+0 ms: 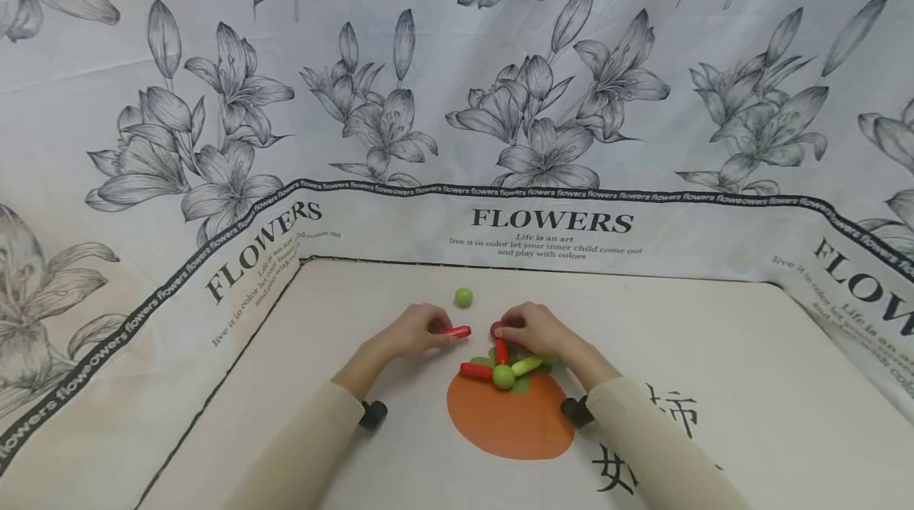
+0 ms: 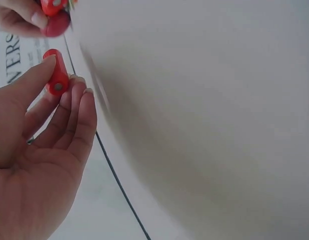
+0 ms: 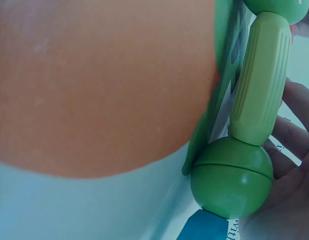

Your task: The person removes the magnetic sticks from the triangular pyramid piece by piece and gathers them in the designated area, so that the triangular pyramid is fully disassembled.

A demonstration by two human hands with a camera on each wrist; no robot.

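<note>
My left hand (image 1: 421, 327) pinches a short red rod (image 1: 458, 331) between thumb and fingertips; a round silver spot shows on the rod's end (image 2: 58, 86) in the left wrist view. Opposite it, my right hand (image 1: 530, 327) pinches a dark red ball (image 1: 497, 329) that sits on the far end of another red rod (image 1: 502, 351). That rod meets a light green ball (image 1: 504, 377), from which a third red rod (image 1: 476, 371) points left and a yellow-green rod (image 1: 528, 366) points right. In the right wrist view, the yellow-green rod joins a darker green ball (image 3: 231, 177) with a blue piece (image 3: 203, 226) below.
A loose light green ball (image 1: 464, 297) lies beyond the hands. The joined pieces overlap a printed orange persimmon (image 1: 510, 423) on the pale cloth (image 1: 371, 454). Black printed characters (image 1: 671, 407) lie by the right sleeve. A flower-printed cloth wall (image 1: 400, 224) rises behind.
</note>
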